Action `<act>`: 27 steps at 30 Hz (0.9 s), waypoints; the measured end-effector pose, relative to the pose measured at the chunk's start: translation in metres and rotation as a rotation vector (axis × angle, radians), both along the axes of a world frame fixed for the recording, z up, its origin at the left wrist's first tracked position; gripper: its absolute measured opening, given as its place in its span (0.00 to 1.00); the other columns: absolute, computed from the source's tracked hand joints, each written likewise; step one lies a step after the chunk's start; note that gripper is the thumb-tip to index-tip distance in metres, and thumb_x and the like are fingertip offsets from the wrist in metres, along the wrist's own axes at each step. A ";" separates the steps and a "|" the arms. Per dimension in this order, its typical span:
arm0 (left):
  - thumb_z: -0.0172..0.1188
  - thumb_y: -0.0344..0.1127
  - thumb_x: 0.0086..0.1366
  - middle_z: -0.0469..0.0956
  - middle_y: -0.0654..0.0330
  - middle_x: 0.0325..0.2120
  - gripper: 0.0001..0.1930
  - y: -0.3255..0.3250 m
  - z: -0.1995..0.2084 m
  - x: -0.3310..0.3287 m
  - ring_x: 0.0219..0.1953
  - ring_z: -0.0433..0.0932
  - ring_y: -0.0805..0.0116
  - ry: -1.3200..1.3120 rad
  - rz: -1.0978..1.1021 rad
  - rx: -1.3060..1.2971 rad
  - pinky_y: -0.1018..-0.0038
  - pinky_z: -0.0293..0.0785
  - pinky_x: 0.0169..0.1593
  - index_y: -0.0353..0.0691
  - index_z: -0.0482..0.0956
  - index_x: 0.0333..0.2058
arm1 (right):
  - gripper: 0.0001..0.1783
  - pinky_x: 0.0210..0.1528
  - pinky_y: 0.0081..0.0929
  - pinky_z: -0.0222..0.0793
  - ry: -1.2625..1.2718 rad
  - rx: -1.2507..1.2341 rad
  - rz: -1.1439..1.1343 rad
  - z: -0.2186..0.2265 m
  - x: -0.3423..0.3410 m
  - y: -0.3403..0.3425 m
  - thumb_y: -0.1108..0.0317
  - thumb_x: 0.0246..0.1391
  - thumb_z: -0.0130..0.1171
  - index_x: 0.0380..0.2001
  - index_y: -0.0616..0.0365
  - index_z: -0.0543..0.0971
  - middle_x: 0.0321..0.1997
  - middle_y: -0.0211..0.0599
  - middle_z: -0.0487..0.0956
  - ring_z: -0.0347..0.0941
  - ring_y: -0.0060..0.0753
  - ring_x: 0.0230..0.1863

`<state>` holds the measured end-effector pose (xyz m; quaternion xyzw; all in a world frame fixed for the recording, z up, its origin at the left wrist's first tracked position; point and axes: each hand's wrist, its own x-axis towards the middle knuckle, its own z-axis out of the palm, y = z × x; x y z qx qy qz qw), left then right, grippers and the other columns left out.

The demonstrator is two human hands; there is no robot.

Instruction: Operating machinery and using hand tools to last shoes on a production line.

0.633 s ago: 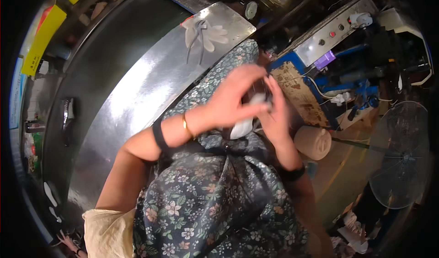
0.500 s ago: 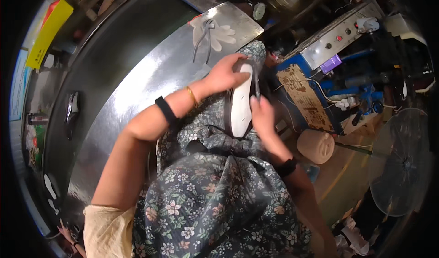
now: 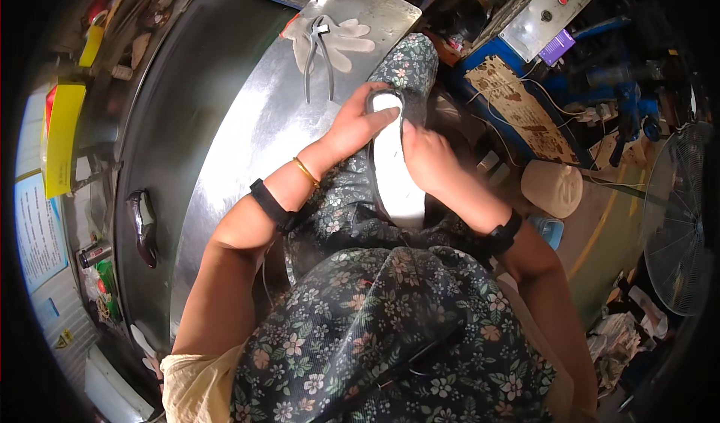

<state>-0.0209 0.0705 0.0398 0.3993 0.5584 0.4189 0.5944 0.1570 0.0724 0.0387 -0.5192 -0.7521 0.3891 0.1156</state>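
A dark shoe upper with a white sole-shaped piece [image 3: 399, 175] facing up lies on my lap, over the floral apron [image 3: 322, 310]. Its far end is gripped by my left hand [image 3: 352, 128], the thumb pressed on the white surface and the fingers round the dark rim. My right hand [image 3: 433, 158] is closed against the right edge of the shoe, near that same end. Whatever its fingers pinch is hidden by the hand. Beyond my left hand, metal pincers [image 3: 321, 55] rest on a pale work glove [image 3: 346, 40] on the metal table.
A shiny metal tabletop [image 3: 240, 123] lies to my left. Past it runs a dark belt [image 3: 180, 93] with a glossy dark shoe [image 3: 141, 228]. At right are a control box [image 3: 544, 18], a plastic jug [image 3: 551, 188], trailing cables and a fan [image 3: 675, 220].
The view has shifted. My right hand has moved toward the shoe's far end and now presses its edge; the thin dark tool seen in it earlier no longer shows. My left hand keeps its grip.
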 end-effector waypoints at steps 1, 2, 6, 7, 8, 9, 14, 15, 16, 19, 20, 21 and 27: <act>0.64 0.33 0.62 0.77 0.62 0.39 0.24 0.003 0.000 0.001 0.40 0.74 0.74 0.092 -0.008 0.051 0.77 0.72 0.44 0.37 0.68 0.55 | 0.23 0.38 0.39 0.76 -0.228 0.150 0.116 0.007 -0.004 0.006 0.56 0.66 0.40 0.37 0.64 0.78 0.35 0.52 0.81 0.80 0.52 0.36; 0.64 0.33 0.62 0.77 0.62 0.39 0.24 0.004 0.001 0.002 0.40 0.74 0.74 0.074 -0.008 0.084 0.77 0.72 0.44 0.37 0.68 0.55 | 0.19 0.33 0.39 0.77 -0.422 0.338 0.216 0.014 -0.006 0.010 0.60 0.64 0.44 0.32 0.64 0.78 0.33 0.50 0.81 0.81 0.49 0.32; 0.64 0.34 0.62 0.78 0.61 0.38 0.23 0.009 0.003 0.005 0.40 0.74 0.74 -0.051 0.007 0.051 0.77 0.72 0.45 0.34 0.69 0.53 | 0.14 0.30 0.36 0.77 -0.356 0.513 0.292 0.023 0.001 0.015 0.62 0.61 0.48 0.31 0.63 0.75 0.35 0.48 0.80 0.80 0.45 0.31; 0.64 0.35 0.62 0.78 0.60 0.39 0.24 0.010 0.004 0.006 0.41 0.75 0.73 0.077 -0.021 0.033 0.76 0.72 0.47 0.34 0.69 0.54 | 0.19 0.43 0.43 0.76 -0.301 0.319 0.261 0.021 0.007 0.009 0.60 0.65 0.44 0.48 0.64 0.72 0.47 0.57 0.77 0.78 0.56 0.42; 0.64 0.35 0.62 0.78 0.60 0.40 0.25 0.011 0.005 0.006 0.42 0.75 0.72 0.210 -0.057 0.018 0.75 0.72 0.48 0.33 0.68 0.55 | 0.28 0.58 0.43 0.67 -0.063 -0.282 -0.018 0.018 0.014 0.004 0.56 0.68 0.39 0.65 0.62 0.58 0.58 0.59 0.71 0.71 0.58 0.56; 0.65 0.36 0.61 0.78 0.59 0.42 0.27 0.013 0.006 0.005 0.44 0.74 0.72 0.266 -0.106 0.006 0.74 0.71 0.50 0.33 0.68 0.56 | 0.31 0.61 0.40 0.63 0.196 -0.211 0.061 0.013 0.019 -0.005 0.55 0.69 0.39 0.67 0.61 0.54 0.60 0.58 0.70 0.69 0.55 0.59; 0.45 0.51 0.72 0.77 0.55 0.49 0.26 0.003 0.011 0.004 0.51 0.75 0.65 -0.898 0.310 -0.069 0.68 0.68 0.58 0.35 0.70 0.57 | 0.35 0.62 0.32 0.60 0.594 -0.448 -0.166 -0.007 0.017 -0.015 0.52 0.68 0.41 0.70 0.60 0.48 0.60 0.53 0.71 0.66 0.44 0.63; 0.42 0.52 0.72 0.77 0.53 0.49 0.27 -0.003 0.012 0.007 0.52 0.75 0.63 -0.515 0.378 -0.166 0.68 0.68 0.58 0.34 0.72 0.55 | 0.37 0.61 0.36 0.62 0.549 -0.379 -0.132 -0.007 0.012 -0.013 0.51 0.68 0.40 0.70 0.62 0.46 0.60 0.58 0.71 0.67 0.49 0.63; 0.40 0.53 0.73 0.77 0.52 0.50 0.28 -0.008 0.015 0.010 0.52 0.75 0.60 -0.121 0.429 -0.265 0.68 0.68 0.57 0.33 0.74 0.53 | 0.37 0.61 0.36 0.62 0.501 -0.442 -0.151 -0.006 0.002 -0.010 0.51 0.68 0.40 0.70 0.62 0.46 0.60 0.58 0.71 0.67 0.49 0.63; 0.38 0.48 0.73 0.82 0.45 0.31 0.25 -0.011 0.032 0.010 0.36 0.81 0.47 1.228 -0.019 -0.044 0.58 0.75 0.41 0.34 0.79 0.33 | 0.42 0.62 0.43 0.62 0.044 -0.249 -0.031 0.003 -0.023 -0.009 0.48 0.65 0.40 0.68 0.70 0.43 0.63 0.71 0.61 0.62 0.68 0.62; 0.38 0.46 0.72 0.82 0.47 0.27 0.24 -0.008 0.040 0.009 0.31 0.81 0.47 1.470 -0.170 -0.007 0.56 0.76 0.37 0.36 0.79 0.30 | 0.42 0.62 0.43 0.62 0.036 -0.289 -0.024 0.006 -0.030 -0.009 0.48 0.65 0.40 0.68 0.70 0.43 0.63 0.71 0.61 0.62 0.68 0.62; 0.37 0.45 0.72 0.82 0.53 0.24 0.25 -0.005 0.051 0.006 0.28 0.81 0.50 1.576 -0.253 0.163 0.56 0.76 0.33 0.38 0.79 0.27 | 0.43 0.62 0.43 0.61 0.089 -0.263 -0.068 0.008 -0.035 -0.010 0.47 0.65 0.41 0.68 0.72 0.42 0.64 0.73 0.59 0.62 0.69 0.62; 0.36 0.48 0.73 0.81 0.42 0.30 0.24 -0.020 0.096 -0.011 0.32 0.81 0.46 1.030 -0.416 -0.137 0.56 0.76 0.39 0.34 0.74 0.38 | 0.42 0.69 0.37 0.50 0.613 -0.366 -0.190 0.004 -0.032 -0.017 0.51 0.66 0.43 0.66 0.75 0.44 0.67 0.71 0.56 0.52 0.59 0.70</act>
